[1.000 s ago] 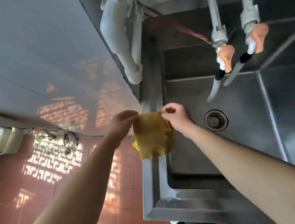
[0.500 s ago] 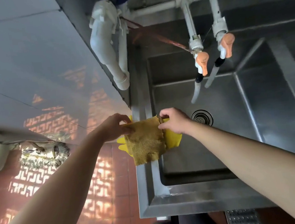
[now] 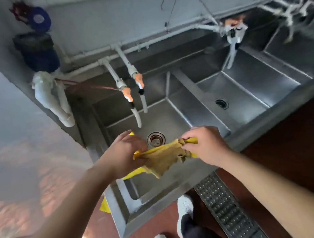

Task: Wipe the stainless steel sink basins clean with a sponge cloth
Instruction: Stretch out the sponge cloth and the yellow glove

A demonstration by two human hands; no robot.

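the left hand [image 3: 126, 154] and the right hand [image 3: 205, 145] each pinch one end of the yellow sponge cloth [image 3: 163, 159], holding it stretched above the first sink basin [image 3: 173, 117], with no words on it.

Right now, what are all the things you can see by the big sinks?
sponge cloth: one, yellow, stretched between both hands over the nearest basin
sink basins: at least three, steel, in a row
drains: two seen, round, in basin floors
taps: two near, orange handles, white pipes; more farther right, blurred
floor grate: one, metal, right of the feet
shoes: two, white, below the sink
left hand: gripping the cloth
right hand: gripping the cloth
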